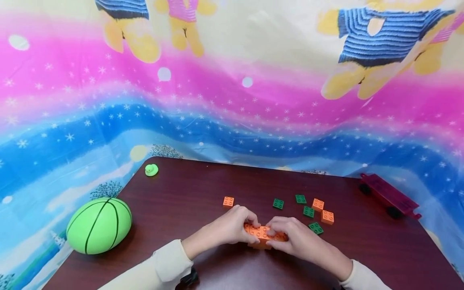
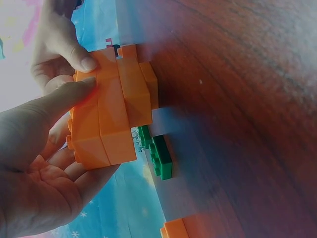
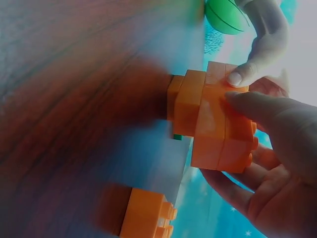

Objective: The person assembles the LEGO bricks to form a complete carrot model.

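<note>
An orange toy-brick build (image 1: 260, 233) is held between both hands near the front middle of the table. Its bricks are stacked in layers, wide at the studded top and narrower below, as the left wrist view shows. My left hand (image 1: 233, 226) grips its left end, thumb on the near side and fingers behind. On the opposite end, my right hand (image 1: 295, 237) grips in the same way. In the right wrist view, both thumbs press close together on the near face of the orange build (image 3: 213, 116).
Behind the hands lie a loose orange brick (image 1: 228, 201), a flat green brick (image 1: 278, 204) and, further right, several more green and orange ones. A green ball (image 1: 99, 226) is at left, a small green duck (image 1: 151, 170) at the far corner, a red wheeled toy (image 1: 390, 195) at right.
</note>
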`<act>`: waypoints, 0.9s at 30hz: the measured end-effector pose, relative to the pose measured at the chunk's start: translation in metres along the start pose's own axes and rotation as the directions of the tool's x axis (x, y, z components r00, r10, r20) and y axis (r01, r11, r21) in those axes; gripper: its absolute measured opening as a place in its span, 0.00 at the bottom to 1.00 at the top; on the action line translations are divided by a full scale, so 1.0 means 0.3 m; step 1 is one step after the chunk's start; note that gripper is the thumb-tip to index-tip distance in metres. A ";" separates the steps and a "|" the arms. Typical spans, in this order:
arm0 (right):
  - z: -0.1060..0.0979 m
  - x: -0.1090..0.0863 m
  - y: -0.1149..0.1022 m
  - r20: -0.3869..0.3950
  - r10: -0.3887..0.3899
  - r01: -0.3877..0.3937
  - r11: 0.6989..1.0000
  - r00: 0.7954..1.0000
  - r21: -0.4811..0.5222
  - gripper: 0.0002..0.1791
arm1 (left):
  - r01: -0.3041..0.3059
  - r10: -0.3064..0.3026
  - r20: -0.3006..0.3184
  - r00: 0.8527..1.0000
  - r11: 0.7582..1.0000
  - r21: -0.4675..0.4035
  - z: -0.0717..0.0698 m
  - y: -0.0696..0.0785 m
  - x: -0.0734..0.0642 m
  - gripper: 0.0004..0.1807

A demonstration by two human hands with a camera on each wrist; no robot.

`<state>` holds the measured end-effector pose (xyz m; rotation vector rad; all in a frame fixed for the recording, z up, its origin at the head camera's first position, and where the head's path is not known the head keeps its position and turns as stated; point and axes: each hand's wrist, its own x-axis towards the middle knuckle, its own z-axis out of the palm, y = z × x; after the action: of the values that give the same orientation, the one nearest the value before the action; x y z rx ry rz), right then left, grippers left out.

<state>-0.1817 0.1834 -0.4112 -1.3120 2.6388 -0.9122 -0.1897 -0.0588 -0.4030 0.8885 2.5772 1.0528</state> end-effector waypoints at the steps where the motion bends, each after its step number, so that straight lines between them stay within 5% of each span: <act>1: 0.002 -0.003 -0.001 -0.005 -0.001 0.000 1.000 1.000 -0.026 0.05 | -0.002 0.002 -0.002 1.000 1.000 0.001 0.001 -0.002 0.001 0.08; 5: 0.010 -0.011 -0.004 -0.028 -0.010 0.007 0.993 1.000 -0.115 0.10 | 0.001 -0.001 -0.008 1.000 1.000 0.011 0.003 -0.004 0.001 0.08; 15: 0.025 -0.024 -0.012 -0.060 0.098 -0.105 0.985 0.993 -0.140 0.15 | -0.018 0.018 -0.006 1.000 1.000 0.004 0.001 -0.004 0.011 0.08; 27: 0.032 -0.025 -0.008 -0.071 0.064 -0.071 0.992 0.995 -0.102 0.15 | -0.025 0.025 -0.003 1.000 1.000 -0.012 0.001 -0.015 0.007 0.08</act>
<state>-0.1723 0.1834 -0.4193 -1.2241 2.7994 -0.8351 -0.1933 -0.0598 -0.4064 0.9194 2.5654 1.0764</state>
